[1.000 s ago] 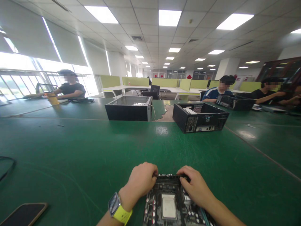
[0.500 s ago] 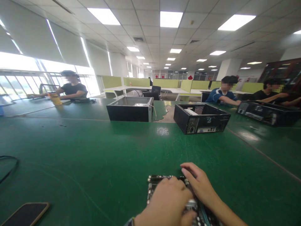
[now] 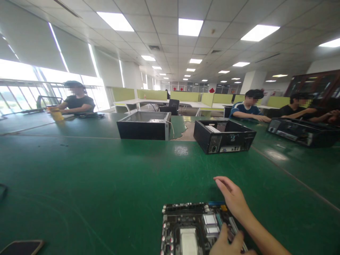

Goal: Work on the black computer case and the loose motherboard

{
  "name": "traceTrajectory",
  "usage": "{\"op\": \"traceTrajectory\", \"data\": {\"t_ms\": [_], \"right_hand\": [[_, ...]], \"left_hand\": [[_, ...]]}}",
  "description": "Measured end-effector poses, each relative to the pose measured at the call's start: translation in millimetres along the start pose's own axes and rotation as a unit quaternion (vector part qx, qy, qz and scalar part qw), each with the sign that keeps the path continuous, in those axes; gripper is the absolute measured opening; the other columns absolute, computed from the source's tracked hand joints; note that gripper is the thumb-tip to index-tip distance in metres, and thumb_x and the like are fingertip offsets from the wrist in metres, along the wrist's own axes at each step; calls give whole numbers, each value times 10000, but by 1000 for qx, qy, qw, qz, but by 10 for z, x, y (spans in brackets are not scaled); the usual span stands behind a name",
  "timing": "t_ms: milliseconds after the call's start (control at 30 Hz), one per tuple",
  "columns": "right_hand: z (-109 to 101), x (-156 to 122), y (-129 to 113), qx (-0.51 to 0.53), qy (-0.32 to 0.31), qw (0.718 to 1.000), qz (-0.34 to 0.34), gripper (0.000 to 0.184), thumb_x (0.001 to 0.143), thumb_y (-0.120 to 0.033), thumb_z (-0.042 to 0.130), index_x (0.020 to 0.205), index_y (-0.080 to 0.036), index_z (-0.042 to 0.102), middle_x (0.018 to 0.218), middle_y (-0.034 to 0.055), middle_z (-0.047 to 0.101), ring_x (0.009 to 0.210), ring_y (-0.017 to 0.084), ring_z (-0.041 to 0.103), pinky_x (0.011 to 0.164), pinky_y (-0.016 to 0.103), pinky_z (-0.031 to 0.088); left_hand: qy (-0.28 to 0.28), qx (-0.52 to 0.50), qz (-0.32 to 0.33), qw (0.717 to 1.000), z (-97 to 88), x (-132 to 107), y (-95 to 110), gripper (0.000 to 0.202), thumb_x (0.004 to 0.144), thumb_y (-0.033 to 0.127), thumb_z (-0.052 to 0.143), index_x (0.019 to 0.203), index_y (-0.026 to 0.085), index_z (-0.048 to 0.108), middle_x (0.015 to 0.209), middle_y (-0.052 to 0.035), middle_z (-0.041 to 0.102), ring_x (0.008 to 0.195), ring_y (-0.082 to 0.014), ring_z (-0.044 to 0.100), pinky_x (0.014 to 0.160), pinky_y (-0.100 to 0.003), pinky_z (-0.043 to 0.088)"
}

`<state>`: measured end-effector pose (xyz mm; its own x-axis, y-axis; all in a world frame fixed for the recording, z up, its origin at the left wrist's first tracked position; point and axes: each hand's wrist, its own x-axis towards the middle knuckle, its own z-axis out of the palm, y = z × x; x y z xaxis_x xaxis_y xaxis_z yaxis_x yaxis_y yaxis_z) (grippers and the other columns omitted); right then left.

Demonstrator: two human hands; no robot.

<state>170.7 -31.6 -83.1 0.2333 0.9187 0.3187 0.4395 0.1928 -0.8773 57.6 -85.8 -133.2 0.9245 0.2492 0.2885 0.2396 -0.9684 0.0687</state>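
Note:
A motherboard (image 3: 183,220) lies on the green tabletop, cut off by the bottom edge of the view. A pale square block (image 3: 188,241) sits in its socket frame, with two silvery square pieces to the right of that. Over the slots on the board's right side is my left hand (image 3: 225,244), its fingers apart and partly out of view; whether they press on the board I cannot tell. Beside the upper right corner of the board, my right hand (image 3: 233,196) is held with stretched fingers, and nothing shows in it.
Two black computer cases (image 3: 143,129) (image 3: 224,140) stand farther back, and another case (image 3: 300,131) at the right. A phone (image 3: 22,247) lies at the lower left. An orange-yellow cup (image 3: 56,114) stands near a person at the left; other people sit at the right.
My left hand has moved right and down, uncovering the middle of the board. My right hand has shifted slightly right and up. The view has turned a little.

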Motion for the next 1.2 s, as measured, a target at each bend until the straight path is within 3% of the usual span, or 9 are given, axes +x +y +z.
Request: {"op": "traceTrajectory", "data": {"t_ms": [100, 200, 400, 500, 633, 767, 900, 1033, 1200], "right_hand": [[-16, 14, 16, 3, 4, 1000, -1, 366, 844, -517, 509, 960, -200, 650, 1035, 64, 660, 1015, 218, 581, 924, 320, 414], [-15, 13, 48, 10, 0, 1000, 1, 368, 841, -515, 517, 966, -194, 646, 1031, 67, 663, 1008, 219, 590, 919, 321, 426], [-58, 13, 59, 12, -1, 1000, 11, 367, 844, -509, 514, 983, -193, 639, 1051, 75, 659, 1016, 228, 592, 926, 344, 433], [-89, 17, 12, 9, 4, 1000, 18, 368, 844, -512, 512, 989, -199, 638, 1069, 78, 653, 1028, 235, 589, 924, 352, 435], [-113, 37, 12, 11, 10, 1000, 22, 380, 844, -517, 505, 992, -196, 642, 1073, 88, 656, 1029, 242, 593, 926, 360, 439], [-139, 55, 110, 13, 16, 1000, 19, 397, 839, -520, 508, 1020, -187, 627, 1106, 96, 652, 1031, 240, 598, 918, 359, 452], [-185, 229, 186, -48, 35, 998, 9, 425, 848, -529, 477, 1057, -181, 601, 1095, 95, 652, 1009, 225, 612, 908, 356, 468], [-267, 813, 107, -259, 70, 963, -34, 484, 832, -522, 461, 1144, -164, 557, 1177, 109, 609, 1096, 239, 561, 936, 375, 448], [-417, 1795, -161, -362, 68, 929, -35, 596, 795, -553, 500, 1201, -118, 527, 1267, 181, 533, 1208, 314, 449, 1005, 412, 350]], "left_hand": [[-15, -19, -18, 1000, -31, -21, -37, 181, 861, 400, 498, 879, 358, 674, 1007, -5, 707, 978, -255, 629, 730, -435, 506], [-46, -33, -14, 998, -216, -101, -119, 189, 862, 392, 497, 938, 345, 663, 1032, -17, 700, 1034, -269, 606, 783, -463, 500], [-132, -66, -29, 989, -1136, -621, -593, 341, 853, 352, 520, 1187, 290, 552, 1130, -44, 660, 1234, -306, 468, 974, -534, 401], [-144, -85, -106, 980, -1573, -1024, -989, 615, 685, 331, 691, 1269, 291, 503, 1246, -30, 607, 1282, -295, 426, 1080, -473, 317], [-163, -69, -197, 964, -1934, -1651, -1531, 590, 765, 243, 580, 1330, 357, 454, 1382, 31, 506, 1339, -233, 363, 1112, -426, 279], [-133, -19, -292, 947, -2102, -2322, -1960, 521, 790, 282, 530, 1300, 381, 496, 1390, 28, 489, 1299, -259, 423, 1089, -459, 307], [-106, 31, -373, 921, -2163, -2791, -2161, 444, 792, 359, 530, 1234, 370, 571, 1327, 9, 559, 1189, -263, 538, 1022, -410, 401], [-81, 32, -387, 918, -2142, -2901, -2156, 410, 810, 455, 511, 1191, 345, 614, 1269, 12, 608, 1142, -237, 574, 1011, -333, 416], [-56, 39, -410, 910, -2064, -2840, -2166, 409, 823, 506, 487, 1142, 308, 650, 1257, -1, 616, 1156, -229, 564, 1032, -336, 400]]}}
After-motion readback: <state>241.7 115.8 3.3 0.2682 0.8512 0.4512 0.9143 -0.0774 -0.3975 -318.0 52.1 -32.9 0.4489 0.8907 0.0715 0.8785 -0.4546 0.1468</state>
